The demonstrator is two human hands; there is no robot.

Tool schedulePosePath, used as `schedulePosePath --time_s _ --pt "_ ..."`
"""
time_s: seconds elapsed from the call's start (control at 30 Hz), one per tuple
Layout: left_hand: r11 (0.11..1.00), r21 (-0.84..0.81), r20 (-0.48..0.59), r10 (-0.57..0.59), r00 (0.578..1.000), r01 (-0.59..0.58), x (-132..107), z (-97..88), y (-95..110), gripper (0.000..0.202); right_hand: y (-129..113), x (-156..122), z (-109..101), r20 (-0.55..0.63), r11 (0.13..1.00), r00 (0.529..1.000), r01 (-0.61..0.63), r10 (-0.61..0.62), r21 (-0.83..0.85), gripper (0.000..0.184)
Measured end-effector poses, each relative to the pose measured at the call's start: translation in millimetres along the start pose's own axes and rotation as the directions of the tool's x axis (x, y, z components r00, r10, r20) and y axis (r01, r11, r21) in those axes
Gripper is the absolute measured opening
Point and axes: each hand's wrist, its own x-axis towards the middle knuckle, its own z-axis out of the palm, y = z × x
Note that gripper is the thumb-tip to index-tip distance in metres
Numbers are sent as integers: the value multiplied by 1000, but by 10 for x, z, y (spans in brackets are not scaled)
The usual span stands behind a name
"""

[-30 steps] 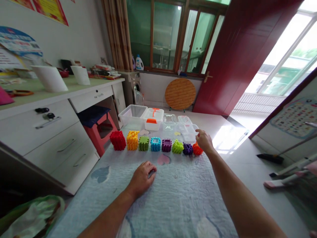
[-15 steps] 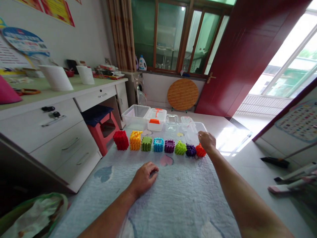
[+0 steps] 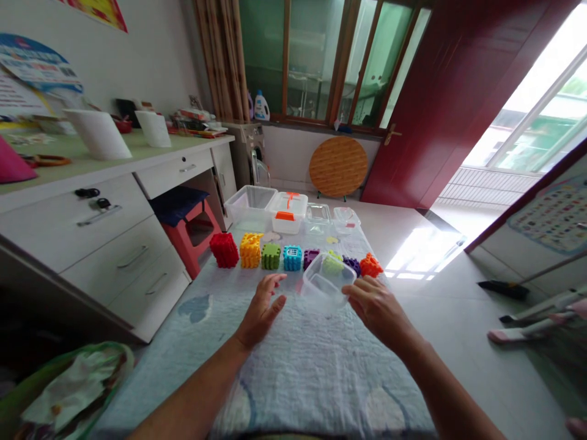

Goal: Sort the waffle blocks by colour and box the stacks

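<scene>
My right hand (image 3: pixel 376 308) grips the right rim of a small clear plastic box (image 3: pixel 326 286) and holds it just above the pale blue quilt (image 3: pixel 312 366). My left hand (image 3: pixel 263 307) is lifted off the quilt with its fingers spread, a little left of the box. Behind the box runs a row of several toy block cubes, from a red cube (image 3: pixel 224 250), a yellow cube (image 3: pixel 251 250) and a green cube (image 3: pixel 271 256) on the left to an orange cube (image 3: pixel 370 266) on the right. Part of the row shows through the clear box.
More clear boxes (image 3: pixel 250 205) and a white case with orange clasps (image 3: pixel 288 214) sit beyond the cubes. A red stool (image 3: pixel 188 227) and a white desk with drawers (image 3: pixel 92 226) stand to the left. A green bag (image 3: pixel 59 391) lies at the near left. Brooms (image 3: pixel 527 293) lie on the floor at right.
My right hand has drawn back from the far boxes with a clear box in it. My left hand has risen from the quilt and opened toward the box.
</scene>
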Motion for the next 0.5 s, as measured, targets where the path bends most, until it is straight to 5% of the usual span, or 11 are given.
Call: schedulePosePath --time_s 0.27,0.37,0.5 --pt "991 -88 67 104 992 -98 -58 39 57 60 -300 -41 284 139 977 990 -21 -9 211 22" --pt "992 -31 129 129 983 -126 -52 36 67 58 -80 -75 208 133 915 990 -96 47 393 46" --pt "987 55 149 140 979 -150 -56 40 70 58 584 -66 169 9 905 950 -299 311 303 39"
